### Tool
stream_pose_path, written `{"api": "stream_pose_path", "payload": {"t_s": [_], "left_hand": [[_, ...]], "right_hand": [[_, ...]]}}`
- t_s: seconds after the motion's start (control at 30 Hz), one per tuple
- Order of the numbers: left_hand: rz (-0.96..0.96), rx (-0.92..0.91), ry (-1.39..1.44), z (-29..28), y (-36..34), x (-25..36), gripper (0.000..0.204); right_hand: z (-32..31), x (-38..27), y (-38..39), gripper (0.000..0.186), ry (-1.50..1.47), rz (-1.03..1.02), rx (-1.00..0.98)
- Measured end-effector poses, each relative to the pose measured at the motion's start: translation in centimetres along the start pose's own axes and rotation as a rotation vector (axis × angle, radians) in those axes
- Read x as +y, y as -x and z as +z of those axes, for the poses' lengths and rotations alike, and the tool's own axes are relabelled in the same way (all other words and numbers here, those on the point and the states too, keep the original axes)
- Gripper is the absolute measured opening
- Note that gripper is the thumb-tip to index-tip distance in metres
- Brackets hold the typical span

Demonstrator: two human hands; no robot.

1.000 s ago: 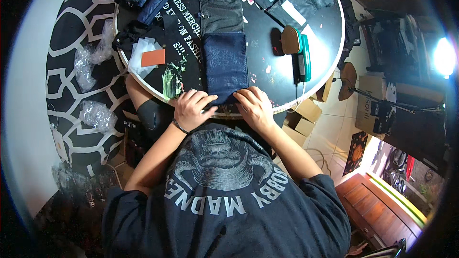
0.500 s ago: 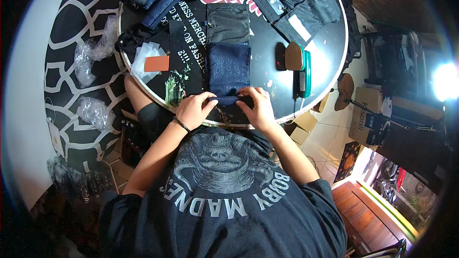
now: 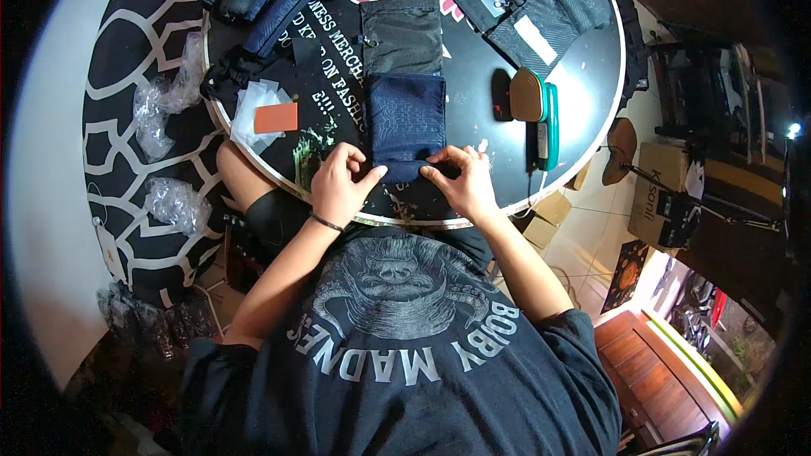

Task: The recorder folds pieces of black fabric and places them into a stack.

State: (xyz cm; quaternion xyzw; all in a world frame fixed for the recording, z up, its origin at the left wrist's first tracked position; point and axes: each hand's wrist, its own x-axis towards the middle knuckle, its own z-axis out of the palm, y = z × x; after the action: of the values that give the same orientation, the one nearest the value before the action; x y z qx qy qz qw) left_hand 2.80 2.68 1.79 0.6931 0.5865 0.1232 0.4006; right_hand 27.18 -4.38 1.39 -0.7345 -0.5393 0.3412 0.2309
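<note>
A long piece of dark blue patterned fabric (image 3: 408,114) lies in front of me, its near end turned over into a folded band. Beyond it, in line with the blue part, stretches a black fabric section (image 3: 401,34) with a small fitting at its left edge. At the left corner of the fold, my left hand (image 3: 344,181) is closed, thumb on the cloth and fingers curled. My right hand (image 3: 463,181) pinches the opposite corner between thumb and fingers. What lies under the fingertips is partly hidden.
To the right stands a green hand-held iron-like tool (image 3: 547,127) beside a brown oval pad (image 3: 528,95). An orange card (image 3: 276,117) rests on clear plastic at left. Rolled dark bundles (image 3: 279,21) and black fabric pieces (image 3: 541,21) occupy the far side of the round table (image 3: 477,59).
The folded band at the near end has become wider and flatter. Both hands have shifted slightly, my left fingers curling back from the cloth while the thumb stays at its corner.
</note>
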Motion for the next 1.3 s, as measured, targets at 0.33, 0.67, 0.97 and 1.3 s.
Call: {"api": "stream_pose_path", "payload": {"t_s": [0.33, 0.67, 0.97, 1.3], "left_hand": [[0.719, 0.138, -0.337, 0.8, 0.5, -0.6, 0.036], [0.676, 0.046, -0.330, 0.3, -0.7, -0.5, 0.039], [0.629, 0.079, -0.143, 0.5, -2.6, -2.0, 0.027], [0.407, 0.144, 0.034, 0.8, -4.1, -1.2, 0.023]], "right_hand": [[0.9, -0.4, 0.4, 0.026, 0.153, -0.178, 0.207], [1.3, 0.5, 0.4, 0.047, 0.239, -0.741, 0.122], [0.0, 0.7, -1.8, 0.049, 0.050, -0.539, -0.038], [-1.0, 0.2, -3.1, 0.030, -0.101, -0.469, -0.016]]}}
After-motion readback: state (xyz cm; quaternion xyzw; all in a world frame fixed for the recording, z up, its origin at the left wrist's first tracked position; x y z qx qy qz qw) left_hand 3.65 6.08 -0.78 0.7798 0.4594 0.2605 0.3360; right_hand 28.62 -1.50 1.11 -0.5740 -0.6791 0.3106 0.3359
